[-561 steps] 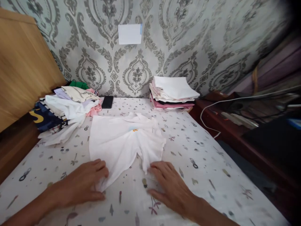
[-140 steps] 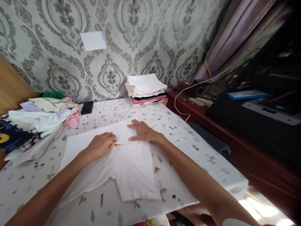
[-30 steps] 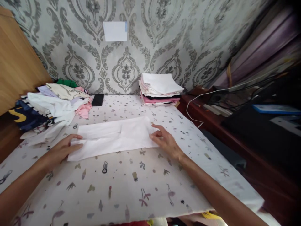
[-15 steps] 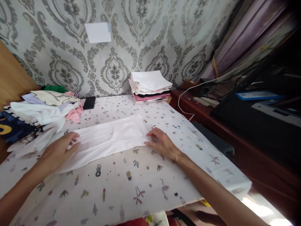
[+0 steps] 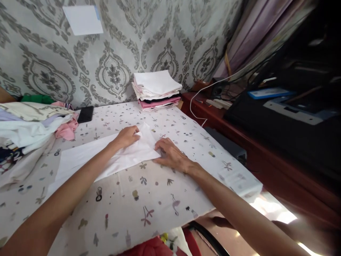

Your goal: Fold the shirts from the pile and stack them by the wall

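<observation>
Have the white garment already folded into a long strip, lying across the middle of the worktop. Apparently remaining: to smooth the rumpled right end and fold shorter. Pinching it near that end with the left hand, closed tight; cupping the end itself with the right hand, half open, grip impossible to tell. See a folded stack by the far right corner, a loose heap toward the far left. Unlike half a second ago, reaching with the left hand to the right end, not the left.
</observation>
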`<state>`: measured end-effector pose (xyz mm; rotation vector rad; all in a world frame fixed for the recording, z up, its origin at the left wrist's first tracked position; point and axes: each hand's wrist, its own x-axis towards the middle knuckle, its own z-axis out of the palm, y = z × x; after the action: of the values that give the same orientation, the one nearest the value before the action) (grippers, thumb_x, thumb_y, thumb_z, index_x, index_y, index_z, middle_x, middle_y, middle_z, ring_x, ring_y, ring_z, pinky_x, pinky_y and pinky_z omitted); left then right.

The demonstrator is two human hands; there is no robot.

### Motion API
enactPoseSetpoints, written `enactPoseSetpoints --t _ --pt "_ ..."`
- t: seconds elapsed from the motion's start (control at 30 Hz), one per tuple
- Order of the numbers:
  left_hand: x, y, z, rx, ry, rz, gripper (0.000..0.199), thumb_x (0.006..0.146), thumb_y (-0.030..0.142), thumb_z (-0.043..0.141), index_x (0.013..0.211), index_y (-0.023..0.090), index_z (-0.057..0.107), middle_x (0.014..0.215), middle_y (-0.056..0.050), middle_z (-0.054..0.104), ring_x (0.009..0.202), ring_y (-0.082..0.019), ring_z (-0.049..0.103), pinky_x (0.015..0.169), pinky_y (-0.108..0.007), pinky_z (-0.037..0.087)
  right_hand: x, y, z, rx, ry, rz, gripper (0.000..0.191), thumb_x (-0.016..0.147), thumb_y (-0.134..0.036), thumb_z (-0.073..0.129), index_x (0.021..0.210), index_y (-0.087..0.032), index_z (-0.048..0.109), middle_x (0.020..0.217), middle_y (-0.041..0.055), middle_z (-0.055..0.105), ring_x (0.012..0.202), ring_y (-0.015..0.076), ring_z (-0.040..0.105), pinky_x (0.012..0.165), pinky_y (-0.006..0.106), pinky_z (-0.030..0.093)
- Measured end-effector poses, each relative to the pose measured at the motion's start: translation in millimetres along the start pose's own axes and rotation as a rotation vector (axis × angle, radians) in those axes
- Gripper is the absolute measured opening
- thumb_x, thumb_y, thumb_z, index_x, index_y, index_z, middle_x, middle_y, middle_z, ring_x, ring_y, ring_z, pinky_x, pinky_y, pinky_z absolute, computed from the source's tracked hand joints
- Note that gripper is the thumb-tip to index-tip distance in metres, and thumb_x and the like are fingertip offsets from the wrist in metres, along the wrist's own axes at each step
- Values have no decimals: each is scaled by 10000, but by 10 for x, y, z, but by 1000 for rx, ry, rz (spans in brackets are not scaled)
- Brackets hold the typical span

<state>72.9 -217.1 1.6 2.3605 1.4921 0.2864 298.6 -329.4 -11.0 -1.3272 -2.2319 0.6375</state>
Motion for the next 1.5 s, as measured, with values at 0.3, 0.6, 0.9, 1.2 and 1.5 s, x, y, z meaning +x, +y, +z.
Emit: enactPoseSetpoints --t 0.3,0.6,0.9,1.2,1.5 --pt "-88 -211 -41 -389 203 47 47 819 265 496 817 219 487 776 14 546 742 -168 512 686 -286 387 36 89 21 204 66 47 197 825 -230 660 677 -216 531 1121 55 620 1054 229 536 867 389 481" --pt "-120 -291 -80 -368 169 -22 42 878 259 474 911 238 490 598 59 459 576 -151 425 594 -263 310 74 128 75 108 146 147 298 906 -308 586 629 -211 535 1091 69 619 1030 232 551 892 405 474" --pt "-72 -420 -134 -288 112 -31 163 888 361 466 902 223 551 693 21 552 660 -169 500 660 -283 357 78 40 76 40 162 139 342 905 -252 538 592 -221 403 1007 79 611 1002 240 550 882 419 485" --pt "-228 -598 -466 -458 -312 -25 525 717 501 688 1140 221 552 635 57 510 587 -156 476 576 -266 341 85 19 75 45 172 168 316 865 -210 567 577 -215 438 1026 72 623 1027 241 566 899 412 476" --pt "-464 -527 -393 -99 -41 -148 278 808 371 610 1046 227 598 726 -9 586 667 -215 578 633 -321 435 85 39 81 37 172 129 317 862 -214 568 577 -229 431 1006 87 630 997 270 574 876 466 493"
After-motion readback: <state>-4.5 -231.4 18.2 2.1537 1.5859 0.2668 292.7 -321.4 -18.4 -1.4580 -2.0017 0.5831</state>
